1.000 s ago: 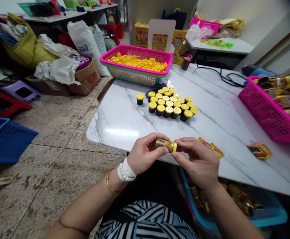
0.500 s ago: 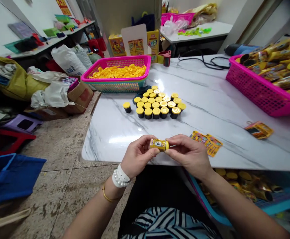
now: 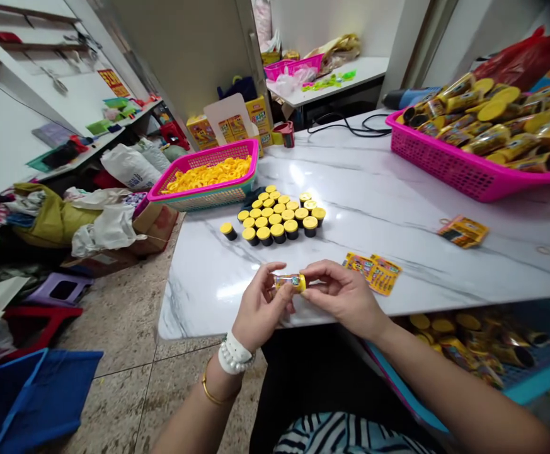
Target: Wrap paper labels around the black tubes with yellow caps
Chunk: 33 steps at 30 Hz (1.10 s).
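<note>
Between my two hands, just above the table's front edge, lies a small yellow printed tub (image 3: pixel 288 281) on its side, with its yellow cap toward the right. My left hand (image 3: pixel 263 302) grips the printed body, thumb across the front. The fingertips of my right hand (image 3: pixel 343 293) pinch the capped end. Beyond them a cluster of small black tubs with yellow lids (image 3: pixel 278 232) stands upright on the table, one tub (image 3: pixel 228 231) a little apart on the left. Flat printed yellow cards (image 3: pixel 384 274) lie just past my right hand.
A pink basket (image 3: pixel 256 151) of yellow plastic pieces stands at the back left. Another pink basket (image 3: pixel 435 169), heaped with yellow printed tubes, sits at the right. A blue basket (image 3: pixel 534 378) of similar tubes is below the table edge. A small printed pack (image 3: pixel 464 231) lies at right.
The view has swung to the right. My left thumb has moved across the tub's printed body, and the tub appears turned, showing a different part of its print. Both hands still hold it.
</note>
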Each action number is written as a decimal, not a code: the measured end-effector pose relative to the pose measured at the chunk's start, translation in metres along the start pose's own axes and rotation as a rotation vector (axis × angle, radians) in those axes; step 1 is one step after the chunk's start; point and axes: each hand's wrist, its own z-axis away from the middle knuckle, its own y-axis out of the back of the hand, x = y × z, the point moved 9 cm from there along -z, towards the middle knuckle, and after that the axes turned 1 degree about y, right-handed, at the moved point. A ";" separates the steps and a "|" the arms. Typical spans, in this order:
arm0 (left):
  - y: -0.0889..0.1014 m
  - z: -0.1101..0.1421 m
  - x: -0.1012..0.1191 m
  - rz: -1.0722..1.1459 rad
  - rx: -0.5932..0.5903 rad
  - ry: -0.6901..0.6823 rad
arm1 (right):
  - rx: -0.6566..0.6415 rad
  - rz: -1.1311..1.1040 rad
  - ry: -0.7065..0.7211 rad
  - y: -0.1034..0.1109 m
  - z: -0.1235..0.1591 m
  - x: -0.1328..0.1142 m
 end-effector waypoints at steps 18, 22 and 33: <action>-0.019 0.008 -0.027 0.271 -0.025 0.333 | -0.279 0.103 0.074 -0.012 0.011 -0.014; -0.034 0.014 -0.028 0.462 -0.125 0.349 | -0.117 0.100 0.207 0.001 0.022 -0.020; -0.083 0.033 -0.035 0.718 -0.295 0.458 | 0.041 0.545 0.552 0.015 0.068 -0.063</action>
